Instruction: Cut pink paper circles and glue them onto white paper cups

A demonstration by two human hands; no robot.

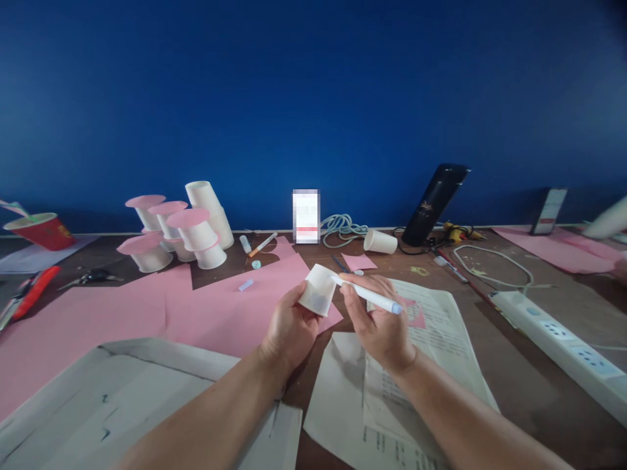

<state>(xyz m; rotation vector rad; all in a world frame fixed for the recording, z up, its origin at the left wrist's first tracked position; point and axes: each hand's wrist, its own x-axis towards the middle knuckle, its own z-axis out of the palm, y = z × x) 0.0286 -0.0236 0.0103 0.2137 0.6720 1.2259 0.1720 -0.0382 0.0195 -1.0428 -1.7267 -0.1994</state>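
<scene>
A white paper cup [318,289] is gripped from below and the side by my left hand [292,326], its fingers wrapped round it. In my right hand [379,320] is a white marker [367,295] with a pale blue end, held like a pen. The marker's tip points at the cup's side, touching or very near it; I cannot tell which. Pink paper [235,313] lies under and left of my left hand. Beneath my right hand are printed sheets [441,333] with a small pink scrap on them.
Several white cups with pink paper discs [196,238] are stacked at the left, before a tall cup stack [210,209]. A cup [381,241] lies on its side at the back. A black bottle [434,205] leans on the wall. A power strip [558,346] lies at right.
</scene>
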